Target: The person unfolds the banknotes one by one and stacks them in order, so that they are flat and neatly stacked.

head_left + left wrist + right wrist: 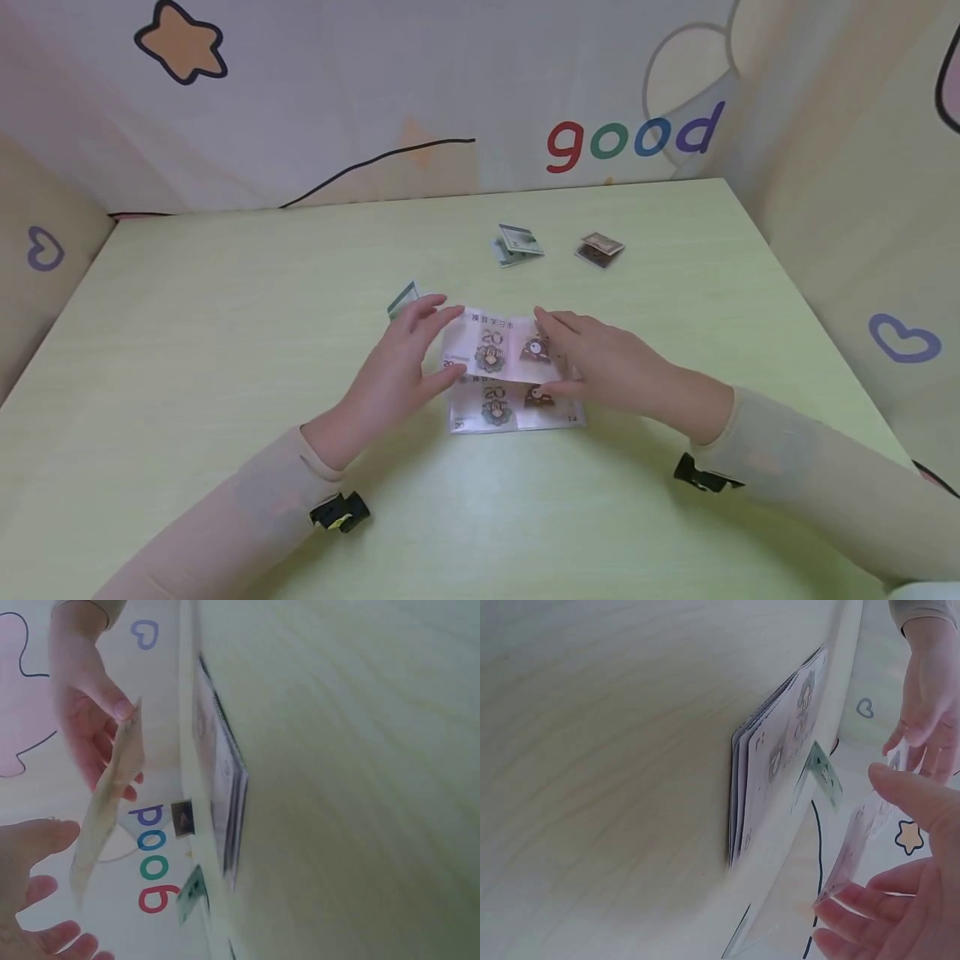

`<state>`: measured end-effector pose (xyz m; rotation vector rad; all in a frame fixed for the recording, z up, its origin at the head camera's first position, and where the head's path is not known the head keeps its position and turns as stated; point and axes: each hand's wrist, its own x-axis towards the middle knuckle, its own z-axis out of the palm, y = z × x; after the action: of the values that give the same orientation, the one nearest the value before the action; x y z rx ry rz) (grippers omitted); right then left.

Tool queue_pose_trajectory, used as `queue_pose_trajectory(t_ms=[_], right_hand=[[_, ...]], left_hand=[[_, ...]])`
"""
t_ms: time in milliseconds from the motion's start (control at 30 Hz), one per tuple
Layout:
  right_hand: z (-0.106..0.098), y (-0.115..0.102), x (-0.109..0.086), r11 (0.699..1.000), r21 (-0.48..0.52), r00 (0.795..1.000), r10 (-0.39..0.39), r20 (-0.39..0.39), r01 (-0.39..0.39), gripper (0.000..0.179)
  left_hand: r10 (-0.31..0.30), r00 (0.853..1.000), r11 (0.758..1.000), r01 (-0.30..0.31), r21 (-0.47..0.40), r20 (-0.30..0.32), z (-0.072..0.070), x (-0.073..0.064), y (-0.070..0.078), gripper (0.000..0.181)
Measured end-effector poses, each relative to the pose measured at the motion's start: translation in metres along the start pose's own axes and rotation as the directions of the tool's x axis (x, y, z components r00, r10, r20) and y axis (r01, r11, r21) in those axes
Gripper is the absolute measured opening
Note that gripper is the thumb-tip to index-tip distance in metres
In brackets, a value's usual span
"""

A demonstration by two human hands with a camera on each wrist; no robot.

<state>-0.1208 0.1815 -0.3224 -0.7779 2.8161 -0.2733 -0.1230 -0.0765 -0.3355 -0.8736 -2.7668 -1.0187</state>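
Note:
A pinkish play banknote (495, 343) marked 20 is held level over the table between both hands. My left hand (405, 354) holds its left end, thumb at the near corner and fingertips at the far corner. At the other end, my right hand (611, 362) grips the note between thumb and fingers, as the right wrist view also shows along the note's edge (855, 840). Below it lies a neat stack of similar notes (517, 417), its layered edges (234, 817) showing in the left wrist view. The held note hides the stack's far part.
Beyond the hands, a folded green note (519, 246) and a folded brown note (600, 248) rest on the pale table (225, 333). Another green note (403, 300) is partly covered by the left hand. A printed curtain (337, 92) borders the table's back and sides.

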Motion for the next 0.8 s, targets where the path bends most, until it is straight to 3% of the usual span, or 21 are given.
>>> queue_pose_trajectory(t_ms=[100,233,533,800], right_hand=[[-0.0004,0.0011,-0.0018,1.0,0.013,1.0,-0.016,-0.006,0.016,0.087],[-0.0011,0.0017,-0.0041,0.999,0.023,0.999,-0.045,-0.014,0.046,0.086],[0.0003,0.0018,-0.0028,0.998,0.049,0.998,-0.051,0.04,0.049,0.087],[0.002,0.0016,-0.004,0.998,0.041,0.995,-0.058,0.083,0.055,0.085]], left_hand=[[0.041,0.998,0.99,-0.047,0.137,0.046,0.0017,-0.0009,-0.0039,0.061],[0.09,0.991,0.972,-0.11,0.206,0.103,0.0031,-0.0012,-0.0069,0.051],[0.175,0.964,0.954,-0.216,0.209,0.198,0.0063,-0.0008,-0.0086,0.047],[0.135,0.957,0.962,-0.188,0.196,0.257,0.0082,-0.0004,-0.0057,0.051]])
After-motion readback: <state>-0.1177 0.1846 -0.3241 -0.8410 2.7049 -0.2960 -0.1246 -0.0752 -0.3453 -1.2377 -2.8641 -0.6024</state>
